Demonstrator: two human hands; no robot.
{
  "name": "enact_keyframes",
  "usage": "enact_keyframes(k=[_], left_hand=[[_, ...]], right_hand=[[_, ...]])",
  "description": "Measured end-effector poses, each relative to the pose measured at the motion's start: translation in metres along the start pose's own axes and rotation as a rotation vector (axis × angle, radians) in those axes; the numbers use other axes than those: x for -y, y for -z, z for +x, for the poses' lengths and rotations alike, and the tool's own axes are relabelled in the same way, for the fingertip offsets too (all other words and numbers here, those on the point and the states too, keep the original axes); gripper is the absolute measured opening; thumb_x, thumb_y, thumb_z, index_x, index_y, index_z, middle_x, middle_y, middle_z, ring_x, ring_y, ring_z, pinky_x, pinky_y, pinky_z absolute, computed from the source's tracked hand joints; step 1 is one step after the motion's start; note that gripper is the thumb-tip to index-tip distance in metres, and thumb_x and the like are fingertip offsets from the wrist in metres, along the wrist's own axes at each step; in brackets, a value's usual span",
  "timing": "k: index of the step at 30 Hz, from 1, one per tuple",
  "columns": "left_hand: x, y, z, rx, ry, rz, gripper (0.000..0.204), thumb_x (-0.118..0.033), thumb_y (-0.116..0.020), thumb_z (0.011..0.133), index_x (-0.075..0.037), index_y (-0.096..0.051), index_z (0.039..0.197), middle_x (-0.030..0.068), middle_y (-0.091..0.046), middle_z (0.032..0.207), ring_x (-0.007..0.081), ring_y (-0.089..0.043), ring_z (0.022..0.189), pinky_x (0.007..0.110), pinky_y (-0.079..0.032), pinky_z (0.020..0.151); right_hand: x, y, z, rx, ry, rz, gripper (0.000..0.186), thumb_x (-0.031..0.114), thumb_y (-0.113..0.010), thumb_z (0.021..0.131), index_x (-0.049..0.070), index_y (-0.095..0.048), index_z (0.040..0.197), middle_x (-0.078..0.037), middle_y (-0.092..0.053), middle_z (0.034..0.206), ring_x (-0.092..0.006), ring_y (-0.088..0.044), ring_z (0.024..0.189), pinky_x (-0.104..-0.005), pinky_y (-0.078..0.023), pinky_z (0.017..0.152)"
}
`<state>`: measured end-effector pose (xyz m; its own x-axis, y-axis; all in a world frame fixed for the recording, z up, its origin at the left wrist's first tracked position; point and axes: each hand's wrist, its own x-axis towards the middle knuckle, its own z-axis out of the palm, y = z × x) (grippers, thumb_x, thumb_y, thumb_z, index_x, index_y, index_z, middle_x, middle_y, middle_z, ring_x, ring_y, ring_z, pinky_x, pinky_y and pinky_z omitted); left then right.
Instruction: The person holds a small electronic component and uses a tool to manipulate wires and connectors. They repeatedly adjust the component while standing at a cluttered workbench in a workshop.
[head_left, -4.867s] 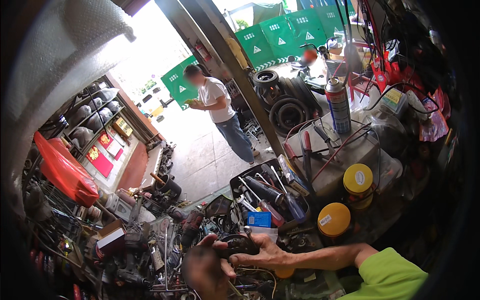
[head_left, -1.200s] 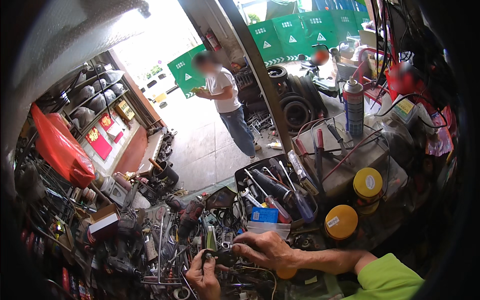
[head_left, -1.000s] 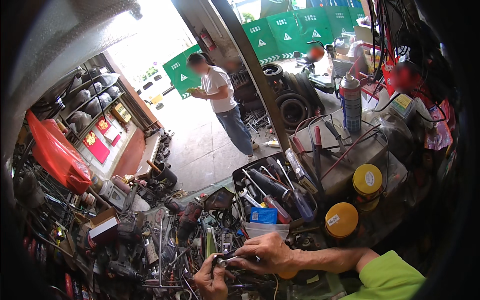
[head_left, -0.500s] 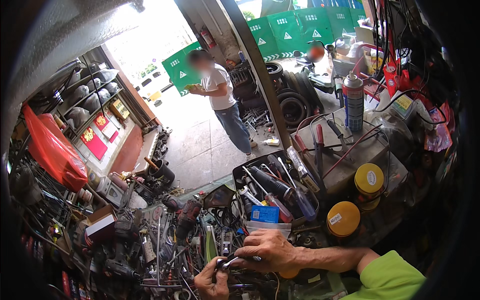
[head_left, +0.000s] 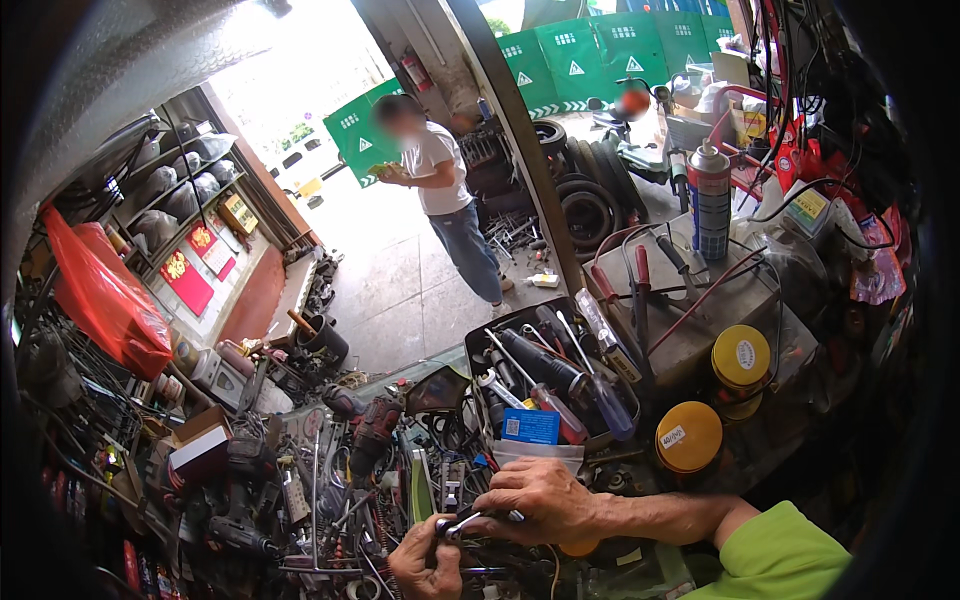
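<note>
My left hand is closed at the lower middle, pinching the rounded end of a small silver-and-black ratchet wrench. From the right, my right hand reaches over with its fingers bent round the wrench's handle, whose tip pokes out past the fingers. Dark material shows at the wrench's head between the two hands; its kind is too small to tell. Just beyond my right hand lie a clear plastic bag and a blue card, by a black tray of screwdrivers and other tools.
Loose tools, cordless drills and metal parts crowd the bench at left. Two yellow-lidded tubs and a spray can stand at right. Beyond the bench a person stands in the doorway, near stacked tyres.
Both hands keep their grip on the ratchet wrench, which has shifted very slightly. The rest of the scene stays nearly the same.
</note>
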<state>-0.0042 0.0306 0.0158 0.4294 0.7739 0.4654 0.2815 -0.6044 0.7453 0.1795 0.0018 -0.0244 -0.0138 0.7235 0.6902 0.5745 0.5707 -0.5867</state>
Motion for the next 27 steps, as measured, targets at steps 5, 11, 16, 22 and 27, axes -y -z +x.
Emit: enact_keyframes(k=[5,11,16,22,27], left_hand=[[-0.007,0.008,0.001,0.078,0.037,0.076,0.028,-0.004,-0.05,0.08,0.006,-0.064,0.102,0.0133,-0.06,0.085,0.0243,-0.059,0.075,0.032,-0.047,0.071],[-0.007,0.009,-0.001,0.065,-0.004,0.108,0.029,-0.004,-0.051,0.08,0.007,-0.064,0.103,0.0144,-0.059,0.083,0.0255,-0.058,0.075,0.033,-0.046,0.069],[-0.014,0.013,0.0,0.094,-0.003,0.029,0.029,-0.005,-0.05,0.081,0.008,-0.063,0.103,0.0154,-0.059,0.083,0.0263,-0.058,0.074,0.033,-0.046,0.07],[-0.019,0.014,-0.004,0.069,0.123,0.038,0.028,-0.016,-0.05,0.098,0.007,-0.064,0.104,0.0132,-0.064,0.084,0.021,-0.06,0.076,0.031,-0.046,0.073],[-0.014,0.009,-0.007,0.004,0.2,-0.063,0.031,-0.018,-0.052,0.099,0.008,-0.066,0.108,0.009,-0.067,0.088,0.0156,-0.059,0.08,0.027,-0.046,0.074]], right_hand=[[0.001,0.001,-0.002,0.026,-0.01,-0.009,0.026,0.032,-0.075,0.083,0.007,-0.07,0.085,-0.007,-0.06,0.07,-0.0253,-0.062,0.068,-0.0363,-0.048,0.058],[0.001,0.0,-0.003,0.06,-0.016,0.022,0.024,0.03,-0.076,0.083,0.007,-0.071,0.087,-0.007,-0.061,0.069,-0.0247,-0.062,0.066,-0.035,-0.048,0.055],[0.004,-0.001,-0.003,0.066,-0.032,0.057,0.03,0.034,-0.072,0.085,0.005,-0.07,0.08,-0.008,-0.059,0.068,-0.0269,-0.063,0.067,-0.0371,-0.049,0.057],[0.006,0.0,-0.002,0.105,-0.034,0.087,0.032,0.035,-0.07,0.088,0.004,-0.068,0.077,-0.009,-0.06,0.067,-0.0277,-0.063,0.066,-0.0382,-0.049,0.057],[0.008,0.0,-0.004,0.233,-0.106,0.052,0.024,0.029,-0.07,0.089,0.004,-0.072,0.088,-0.009,-0.067,0.074,-0.0248,-0.066,0.067,-0.0348,-0.052,0.056]])
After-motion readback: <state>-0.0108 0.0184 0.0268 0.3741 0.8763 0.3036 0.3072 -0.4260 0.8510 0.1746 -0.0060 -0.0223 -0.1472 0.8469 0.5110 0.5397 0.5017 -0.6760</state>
